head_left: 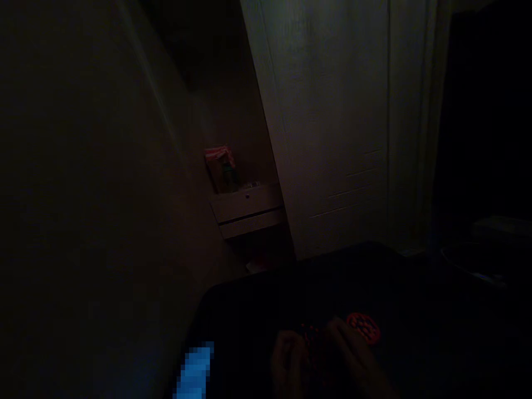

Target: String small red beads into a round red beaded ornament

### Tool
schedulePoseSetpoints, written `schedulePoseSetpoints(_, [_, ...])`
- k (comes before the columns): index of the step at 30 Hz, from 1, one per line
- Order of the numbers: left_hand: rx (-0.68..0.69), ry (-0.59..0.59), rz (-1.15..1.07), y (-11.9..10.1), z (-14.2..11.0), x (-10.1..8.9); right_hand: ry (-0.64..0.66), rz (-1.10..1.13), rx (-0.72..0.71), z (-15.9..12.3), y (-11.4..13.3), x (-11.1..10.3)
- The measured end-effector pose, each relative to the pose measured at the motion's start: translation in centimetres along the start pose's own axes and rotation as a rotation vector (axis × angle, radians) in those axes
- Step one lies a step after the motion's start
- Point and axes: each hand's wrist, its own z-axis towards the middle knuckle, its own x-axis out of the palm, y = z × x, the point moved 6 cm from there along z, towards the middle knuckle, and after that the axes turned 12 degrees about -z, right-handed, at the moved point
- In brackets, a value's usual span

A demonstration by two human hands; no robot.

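The room is very dark, so little detail shows. At the bottom of the head view, my left hand (287, 354) has its fingers curled in a pinch at the left side of a dark thing with red spots (311, 334). My right hand (352, 349) is at its other side, fingers pressed together and pointing forward. What this red-spotted thing is, I cannot tell. Just beyond my right hand lies a round red openwork disc (364, 327) on the dark surface (257, 310).
A bright bluish blurred patch (194, 370) is at the lower left. Behind stand a small drawer unit (249, 208) with a box (218, 172) on top and a pale door-like panel (336, 122). A rounded rim (469, 269) shows faintly at right.
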Motion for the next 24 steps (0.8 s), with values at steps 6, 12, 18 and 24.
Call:
schedulePoseSetpoints(6, [0.002,0.02,0.038,-0.2,0.1,0.0,0.011,0.061,0.01,0.5,2.3,0.2])
schedulePoseSetpoints(12, [0.02,0.002,0.023,-0.3,0.2,0.0,0.028,0.082,0.018,1.1,2.5,0.3])
schedulePoseSetpoints(18, [0.002,-0.005,0.027,-0.7,-0.1,0.3,0.006,0.094,0.068,0.9,2.7,0.1])
schedulePoseSetpoints(24, [0.001,0.008,0.01,-0.2,0.1,0.1,-0.015,0.083,0.059,0.7,2.1,0.3])
